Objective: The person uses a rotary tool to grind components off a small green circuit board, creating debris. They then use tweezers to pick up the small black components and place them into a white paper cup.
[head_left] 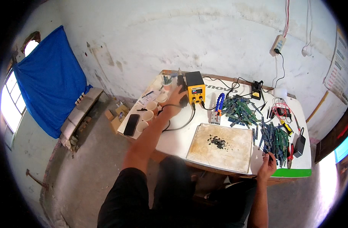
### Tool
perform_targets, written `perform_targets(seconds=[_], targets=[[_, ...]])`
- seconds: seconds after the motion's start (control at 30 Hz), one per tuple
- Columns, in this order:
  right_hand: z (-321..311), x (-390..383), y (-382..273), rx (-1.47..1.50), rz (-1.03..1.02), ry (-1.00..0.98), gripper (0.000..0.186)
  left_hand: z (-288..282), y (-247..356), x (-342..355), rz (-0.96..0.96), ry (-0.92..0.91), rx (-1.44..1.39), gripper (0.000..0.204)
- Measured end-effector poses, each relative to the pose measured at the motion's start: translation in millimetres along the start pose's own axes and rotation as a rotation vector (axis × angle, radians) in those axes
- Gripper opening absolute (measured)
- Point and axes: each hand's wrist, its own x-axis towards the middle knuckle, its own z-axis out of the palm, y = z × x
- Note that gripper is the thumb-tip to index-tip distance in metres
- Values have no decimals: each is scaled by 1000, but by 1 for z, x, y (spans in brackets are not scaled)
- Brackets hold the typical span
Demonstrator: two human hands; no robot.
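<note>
My left hand (174,99) reaches across the left of the table, fingers curled on the black hot-air gun (182,88) that rests beside the yellow soldering station (195,90). Paper cups (151,106) and a black phone (131,124) lie near that forearm. My right hand (268,163) is at the front right, fingers closed on the end of a circuit-board strip among a pile of long dark strips (273,138). A second pile of green strips (240,110) lies behind it. Small black chips (218,143) are heaped on a stained square mat (200,155) before me.
Pliers (290,159), a black power adapter (299,146) and a soldering-iron stand (256,90) stand on the table (170,148). Cables run to a wall power strip (278,43). A low bench (78,110) and blue tarpaulin (50,83) are left, cardboard (115,121) on the floor.
</note>
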Motion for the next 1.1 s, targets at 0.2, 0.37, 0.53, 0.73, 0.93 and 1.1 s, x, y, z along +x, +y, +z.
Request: perform_targets(seconds=[0.2, 0.37, 0.53, 0.73, 0.93, 1.1], targets=[[-1, 7, 22, 73, -5, 19, 23, 40, 3, -35, -164, 166, -6, 91], [9, 7, 29, 87, -15, -21, 24, 61, -18, -55, -502, 224, -271, 63], [18, 8, 28, 126, -6, -21, 26, 44, 5, -90, -587, 278, -285, 10], [11, 14, 28, 101, -42, -2, 27, 0, 75, -183, -360, 331, -197, 14], [9, 15, 33, 100, -53, -19, 26, -62, 77, -270, -760, 449, -163, 25], [12, 14, 33, 35, -17, -46, 25, -99, 24, -279, -710, 601, 55, 74]])
